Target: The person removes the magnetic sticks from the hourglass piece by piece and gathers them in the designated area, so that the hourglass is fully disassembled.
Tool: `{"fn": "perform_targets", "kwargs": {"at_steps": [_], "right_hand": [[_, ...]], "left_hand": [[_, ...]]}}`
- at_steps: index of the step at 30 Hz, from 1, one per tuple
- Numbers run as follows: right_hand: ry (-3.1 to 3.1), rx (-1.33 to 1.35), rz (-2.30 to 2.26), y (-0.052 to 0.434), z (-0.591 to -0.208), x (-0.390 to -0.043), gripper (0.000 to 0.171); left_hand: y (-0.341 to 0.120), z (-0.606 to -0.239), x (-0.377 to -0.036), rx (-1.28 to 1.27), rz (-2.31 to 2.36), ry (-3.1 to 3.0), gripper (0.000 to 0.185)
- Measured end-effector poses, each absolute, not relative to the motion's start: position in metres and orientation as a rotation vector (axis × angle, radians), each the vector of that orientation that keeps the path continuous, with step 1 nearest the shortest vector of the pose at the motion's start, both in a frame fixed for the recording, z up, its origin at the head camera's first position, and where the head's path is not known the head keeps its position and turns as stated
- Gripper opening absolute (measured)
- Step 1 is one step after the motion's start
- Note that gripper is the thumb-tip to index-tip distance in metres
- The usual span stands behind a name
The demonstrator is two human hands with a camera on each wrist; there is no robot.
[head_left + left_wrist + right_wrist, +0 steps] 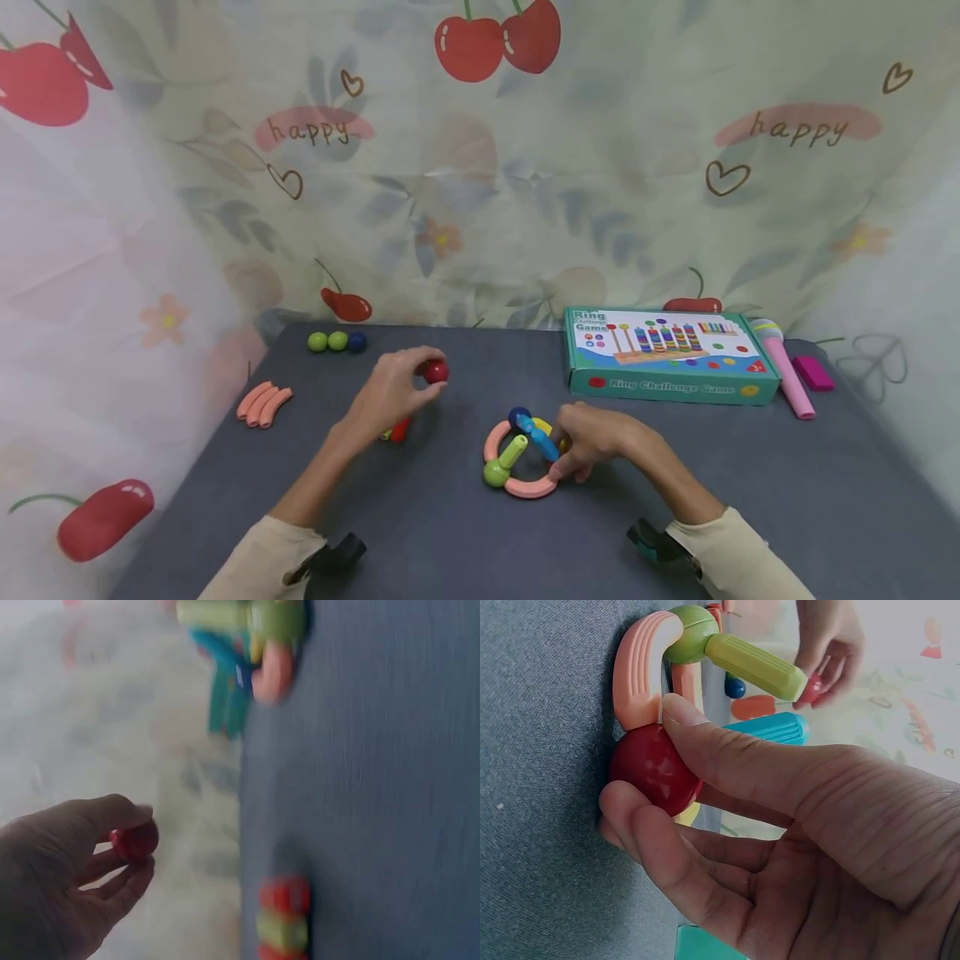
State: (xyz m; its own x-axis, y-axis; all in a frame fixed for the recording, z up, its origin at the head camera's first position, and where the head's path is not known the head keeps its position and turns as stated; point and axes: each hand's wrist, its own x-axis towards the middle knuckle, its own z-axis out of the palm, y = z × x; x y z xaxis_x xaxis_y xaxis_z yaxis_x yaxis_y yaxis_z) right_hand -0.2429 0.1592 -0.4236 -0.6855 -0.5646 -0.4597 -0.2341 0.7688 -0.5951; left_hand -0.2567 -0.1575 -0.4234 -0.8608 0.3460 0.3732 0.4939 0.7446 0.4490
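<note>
Small red ball (437, 372) held above grey table; ring-shaped rod-and-ball toy (520, 454) lies nearby.

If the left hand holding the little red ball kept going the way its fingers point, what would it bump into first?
Probably nothing on the table: the left hand with the small red ball points toward bare grey tabletop, then the teal cardboard game box. Depth is uncertain.

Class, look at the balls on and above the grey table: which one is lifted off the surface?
The red ball pinched in the left hand; the two green balls and the dark blue ball lie in a row near the table's far edge.
</note>
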Motion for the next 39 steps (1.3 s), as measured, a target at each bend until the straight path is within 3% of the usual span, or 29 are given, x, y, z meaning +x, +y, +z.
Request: {"fn": "perform_targets", "kwargs": {"at_steps": [8, 15, 27, 39], "right_hand": [[2.303, -0.595, -0.674, 0.159, -0.423, -0.243, 0.012], [2.296, -0.602, -0.677, 0.161, -0.424, -0.244, 0.012], [2.288, -0.593, -0.692, 0.160, -0.422, -0.245, 0.012], [2.283, -0.570, -0.701, 0.159, -0.423, -0.246, 0.011]], "left_hand": [[-0.230, -0.439, -0.324, -0.609, -0.733, -2.600, 0.034], [-0.255, -0.462, -0.355, -0.655, -0.645, -2.585, 0.035], [-0.255, -0.482, -0.360, -0.376, -0.467, -2.622, 0.030], [-0.260, -0.487, -0.358, -0.384, -0.519, -2.625, 0.032]]}}
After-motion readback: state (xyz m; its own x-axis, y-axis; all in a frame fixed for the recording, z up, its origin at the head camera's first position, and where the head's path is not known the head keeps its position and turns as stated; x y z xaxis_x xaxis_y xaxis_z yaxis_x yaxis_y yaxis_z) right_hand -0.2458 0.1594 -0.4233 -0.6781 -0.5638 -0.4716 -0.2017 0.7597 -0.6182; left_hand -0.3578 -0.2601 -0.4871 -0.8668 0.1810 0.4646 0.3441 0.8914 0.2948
